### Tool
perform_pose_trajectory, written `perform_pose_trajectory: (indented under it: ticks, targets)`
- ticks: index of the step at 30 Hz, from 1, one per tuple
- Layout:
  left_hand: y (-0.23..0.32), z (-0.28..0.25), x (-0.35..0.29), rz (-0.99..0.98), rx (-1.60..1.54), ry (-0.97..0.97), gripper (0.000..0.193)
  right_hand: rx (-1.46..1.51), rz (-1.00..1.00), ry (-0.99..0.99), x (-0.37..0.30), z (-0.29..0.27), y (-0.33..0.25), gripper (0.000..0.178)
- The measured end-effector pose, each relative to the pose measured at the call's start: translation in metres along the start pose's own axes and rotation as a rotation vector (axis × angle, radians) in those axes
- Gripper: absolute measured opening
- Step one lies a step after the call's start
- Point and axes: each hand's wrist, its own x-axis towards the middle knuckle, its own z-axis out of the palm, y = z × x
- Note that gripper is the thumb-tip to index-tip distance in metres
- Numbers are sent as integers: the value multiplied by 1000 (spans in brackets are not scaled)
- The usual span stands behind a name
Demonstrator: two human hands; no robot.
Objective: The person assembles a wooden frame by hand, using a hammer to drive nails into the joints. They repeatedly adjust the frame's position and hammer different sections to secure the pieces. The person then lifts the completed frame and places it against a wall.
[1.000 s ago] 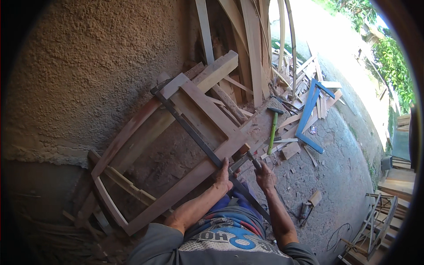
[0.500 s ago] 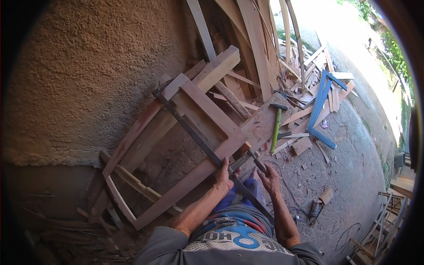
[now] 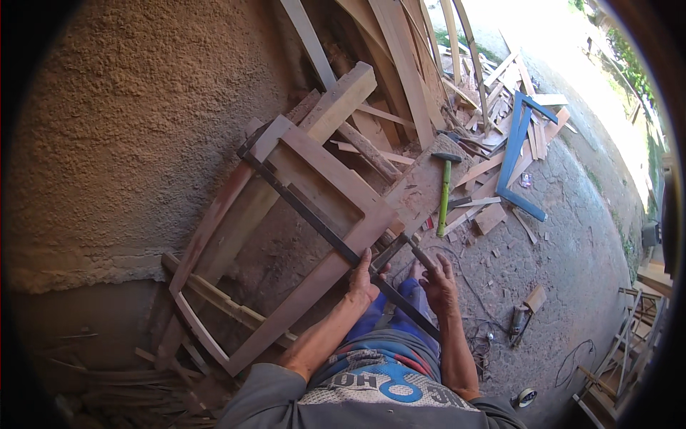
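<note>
A wooden frame (image 3: 300, 312) with curved sides leans at a slant in front of me. A long dark metal bar clamp (image 3: 307, 214) lies across it, its far end hooked over the frame's upper left corner. My left hand (image 3: 362, 284) is closed around the bar and sliding jaw at the frame's near edge, thumb on top. My right hand (image 3: 439, 287) is at the clamp's screw handle (image 3: 424, 256), fingers curled loosely at its end. The clamp's jaw stands close to the frame's right corner; the contact there is partly hidden.
A hammer with a green handle (image 3: 444, 193) rests on a thick board (image 3: 414, 189). Beyond lie a blue angled frame piece (image 3: 511, 157) and heaped wood scraps (image 3: 493, 107). A power tool (image 3: 519, 318) with a cord sits on the ground at right. A rough wall (image 3: 143, 129) rises at left.
My right hand's fingers have loosened and lifted somewhat at the screw handle, which has changed angle slightly. My left hand keeps its hold. The view has shifted a little.
</note>
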Motion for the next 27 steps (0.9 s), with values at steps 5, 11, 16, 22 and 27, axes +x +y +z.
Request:
perform_pose_trajectory:
  ticks: [5,11,16,22,27]
  targets:
    - [5,13,-17,47,16,-39,45,-1317,-116,-265,-50,-14,-1,72]
    - [19,48,-30,114,42,-139,46,-1665,-20,-338,-76,44,-44,44]
    - [21,105,-19,161,-12,-336,44,-1693,-134,-288,-41,46,-87,42]
    - [14,181,35,80,-138,-425,40,-1743,-234,-253,4,59,-156,45]
    - [2,209,88,2,-222,-377,34,-1750,-210,-287,47,43,-182,46]
